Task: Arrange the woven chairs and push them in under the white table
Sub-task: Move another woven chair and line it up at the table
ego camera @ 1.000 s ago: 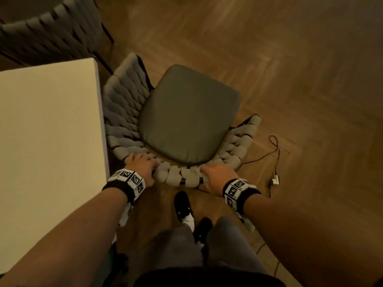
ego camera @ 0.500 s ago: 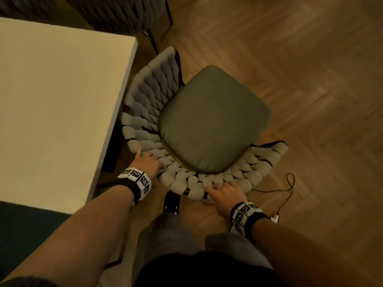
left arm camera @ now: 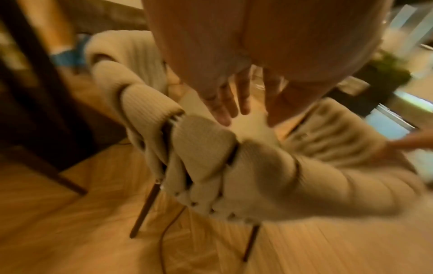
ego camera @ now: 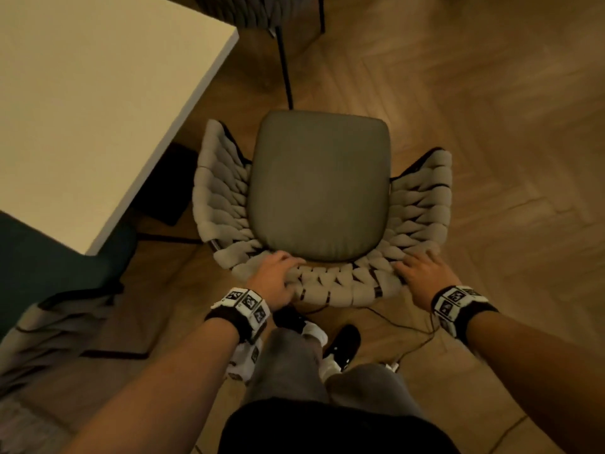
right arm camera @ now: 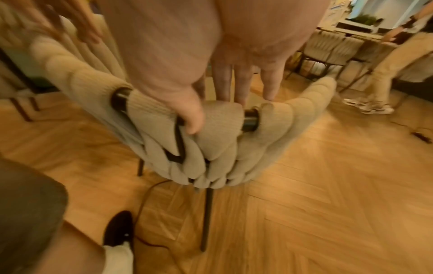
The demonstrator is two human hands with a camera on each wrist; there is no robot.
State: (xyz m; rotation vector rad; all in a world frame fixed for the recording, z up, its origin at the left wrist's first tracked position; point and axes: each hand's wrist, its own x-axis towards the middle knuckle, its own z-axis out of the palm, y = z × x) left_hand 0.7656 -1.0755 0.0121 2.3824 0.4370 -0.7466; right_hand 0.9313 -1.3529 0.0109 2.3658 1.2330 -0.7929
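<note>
A woven chair [ego camera: 419, 204] with a beige braided back and a grey-green seat cushion [ego camera: 319, 188] stands on the wood floor, right of the white table's [ego camera: 98, 103] corner and apart from it. Its seat faces away from me. My left hand [ego camera: 275, 276] grips the left part of the back's top rim, with the fingers [left arm camera: 225, 105] draped over the inside. My right hand [ego camera: 422, 273] holds the right part of the rim. In the right wrist view its thumb [right arm camera: 192, 118] presses the outside of the weave [right arm camera: 218, 140] and the fingers hang inside.
A second woven chair [ego camera: 262, 11] stands beyond the table corner, and a third [ego camera: 55, 326] sits at lower left by a dark teal seat [ego camera: 49, 257]. A thin cable [ego camera: 409, 326] lies on the floor by my feet [ego camera: 343, 342]. Another person [right arm camera: 386, 61] walks at far right.
The chair has swung away from the table edge and now stands square in front of me. Both hands stayed on the back rim, the right one further out to the right.
</note>
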